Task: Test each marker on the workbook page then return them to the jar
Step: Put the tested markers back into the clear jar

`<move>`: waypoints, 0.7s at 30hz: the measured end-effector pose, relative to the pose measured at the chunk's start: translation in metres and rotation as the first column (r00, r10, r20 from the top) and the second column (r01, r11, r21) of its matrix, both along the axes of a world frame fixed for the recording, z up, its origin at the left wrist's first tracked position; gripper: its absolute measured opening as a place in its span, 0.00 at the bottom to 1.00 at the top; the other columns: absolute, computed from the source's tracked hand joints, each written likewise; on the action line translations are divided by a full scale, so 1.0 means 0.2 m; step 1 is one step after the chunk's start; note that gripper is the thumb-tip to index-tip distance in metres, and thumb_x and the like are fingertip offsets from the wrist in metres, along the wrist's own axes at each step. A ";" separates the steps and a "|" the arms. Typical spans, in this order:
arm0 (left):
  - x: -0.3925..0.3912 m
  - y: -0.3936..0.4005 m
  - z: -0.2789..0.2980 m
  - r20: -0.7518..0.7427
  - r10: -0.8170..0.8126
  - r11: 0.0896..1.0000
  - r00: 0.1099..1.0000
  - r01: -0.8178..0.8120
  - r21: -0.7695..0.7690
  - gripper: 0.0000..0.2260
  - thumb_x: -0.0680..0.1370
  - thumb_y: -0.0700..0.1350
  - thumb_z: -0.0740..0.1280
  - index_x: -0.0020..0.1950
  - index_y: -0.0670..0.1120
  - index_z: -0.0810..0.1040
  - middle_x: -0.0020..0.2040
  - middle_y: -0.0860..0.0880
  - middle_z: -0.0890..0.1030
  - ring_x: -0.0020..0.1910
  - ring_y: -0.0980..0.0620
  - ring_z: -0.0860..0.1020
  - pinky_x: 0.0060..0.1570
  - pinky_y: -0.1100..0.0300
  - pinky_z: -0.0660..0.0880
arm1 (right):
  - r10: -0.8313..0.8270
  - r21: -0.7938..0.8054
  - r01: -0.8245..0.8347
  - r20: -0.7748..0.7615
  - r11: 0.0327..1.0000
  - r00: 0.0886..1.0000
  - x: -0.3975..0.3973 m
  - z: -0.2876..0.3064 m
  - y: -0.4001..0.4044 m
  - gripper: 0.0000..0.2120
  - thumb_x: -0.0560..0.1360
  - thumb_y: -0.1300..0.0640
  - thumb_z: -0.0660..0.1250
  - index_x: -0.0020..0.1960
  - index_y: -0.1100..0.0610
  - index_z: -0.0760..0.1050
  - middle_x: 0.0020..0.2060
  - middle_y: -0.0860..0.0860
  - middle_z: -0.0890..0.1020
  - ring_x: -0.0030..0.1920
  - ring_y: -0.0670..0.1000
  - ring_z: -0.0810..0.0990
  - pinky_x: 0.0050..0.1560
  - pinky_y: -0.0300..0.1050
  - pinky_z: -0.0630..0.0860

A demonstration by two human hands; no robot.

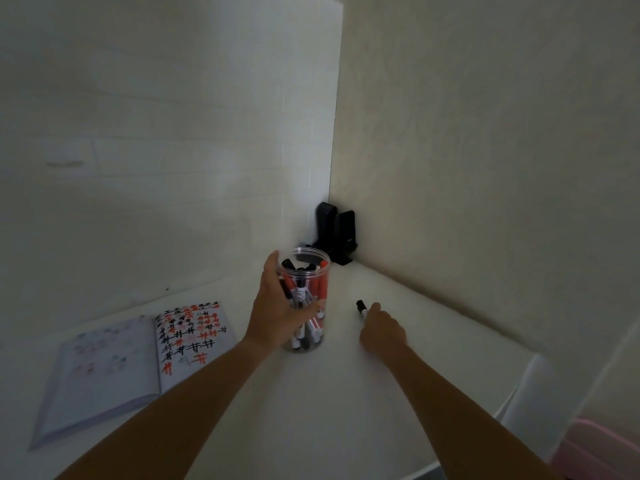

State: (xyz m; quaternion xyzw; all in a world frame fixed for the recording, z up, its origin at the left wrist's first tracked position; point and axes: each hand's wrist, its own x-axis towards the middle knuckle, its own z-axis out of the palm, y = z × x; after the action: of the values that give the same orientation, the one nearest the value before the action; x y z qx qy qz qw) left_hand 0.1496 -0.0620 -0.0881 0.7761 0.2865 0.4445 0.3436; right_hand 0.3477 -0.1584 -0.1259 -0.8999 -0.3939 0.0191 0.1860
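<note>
Left hand (277, 308) wrapped round clear marker jar (306, 303) at frame centre, steadying it upright on desk (311, 410); right hand (382, 329) just right, gripping black marker (362, 308), likely for return; workbook (138, 362) open lower left, right page covered in test strokes

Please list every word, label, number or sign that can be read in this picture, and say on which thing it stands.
No text can be read.
Markers in the jar: white labels with dark print, too blurred to read.
Marker in the right hand: label too small to read.
Workbook, right page: black and red hash-like test marks, not words.
Workbook, left page: faint print, too blurred.
</note>
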 end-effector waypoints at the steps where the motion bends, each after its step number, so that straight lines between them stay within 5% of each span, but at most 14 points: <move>1: -0.01 0.00 0.01 -0.006 0.000 1.000 1.000 0.000 0.011 0.56 0.63 0.54 0.83 0.81 0.54 0.49 0.76 0.46 0.67 0.71 0.47 0.71 0.67 0.50 0.73 | -0.001 0.013 0.001 -0.009 1.000 1.000 -0.02 0.01 0.00 0.14 0.86 0.50 0.53 0.63 0.59 0.68 0.57 0.57 0.79 0.56 0.58 0.81 0.53 0.50 0.75; 5: -0.08 0.03 0.05 -0.053 0.015 0.999 0.998 -0.013 0.048 0.57 0.61 0.61 0.82 0.80 0.56 0.50 0.74 0.45 0.69 0.70 0.47 0.72 0.65 0.54 0.71 | 0.035 0.344 -0.027 -0.018 0.939 0.999 -0.11 0.14 0.03 0.08 0.82 0.55 0.58 0.57 0.59 0.68 0.45 0.58 0.80 0.44 0.60 0.81 0.41 0.48 0.74; 11: -0.15 0.06 0.06 -0.095 0.011 1.000 0.995 -0.012 -0.003 0.60 0.60 0.62 0.82 0.81 0.55 0.47 0.74 0.46 0.69 0.70 0.47 0.72 0.64 0.56 0.70 | 0.299 0.816 -0.172 -0.001 0.552 0.954 -0.34 0.62 0.12 0.06 0.84 0.56 0.59 0.59 0.57 0.65 0.40 0.54 0.82 0.35 0.54 0.82 0.34 0.54 0.79; 15: -0.17 0.08 0.05 -0.118 -0.018 0.999 0.993 0.012 -0.046 0.62 0.58 0.67 0.81 0.80 0.56 0.46 0.75 0.48 0.68 0.71 0.48 0.72 0.63 0.58 0.70 | 0.464 0.949 -0.143 -0.003 0.280 0.886 -0.54 0.83 0.16 0.06 0.85 0.56 0.58 0.59 0.58 0.64 0.43 0.53 0.85 0.39 0.48 0.84 0.39 0.42 0.81; 17: -0.18 0.07 0.05 -0.128 -0.027 0.998 0.991 0.019 -0.057 0.61 0.58 0.65 0.81 0.80 0.58 0.46 0.74 0.48 0.69 0.70 0.49 0.73 0.61 0.59 0.69 | 0.557 0.950 -0.144 -0.037 0.278 0.829 -0.60 0.84 0.19 0.08 0.85 0.55 0.59 0.60 0.59 0.64 0.45 0.52 0.85 0.40 0.46 0.84 0.41 0.40 0.81; 21: -0.19 0.07 0.06 -0.133 -0.034 0.998 0.990 0.027 -0.056 0.60 0.59 0.62 0.83 0.80 0.58 0.46 0.73 0.47 0.70 0.68 0.48 0.75 0.60 0.59 0.69 | 0.606 0.808 -0.305 -0.079 0.504 0.792 -0.61 0.66 0.29 0.05 0.84 0.55 0.61 0.54 0.55 0.66 0.39 0.52 0.77 0.36 0.52 0.78 0.39 0.48 0.77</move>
State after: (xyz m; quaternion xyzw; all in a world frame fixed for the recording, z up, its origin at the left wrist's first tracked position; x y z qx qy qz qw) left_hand 0.1125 -0.0482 -0.0754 0.7990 0.3090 0.3780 0.3511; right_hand 0.2263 -0.0995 0.0062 -0.5763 -0.5505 0.0621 0.6009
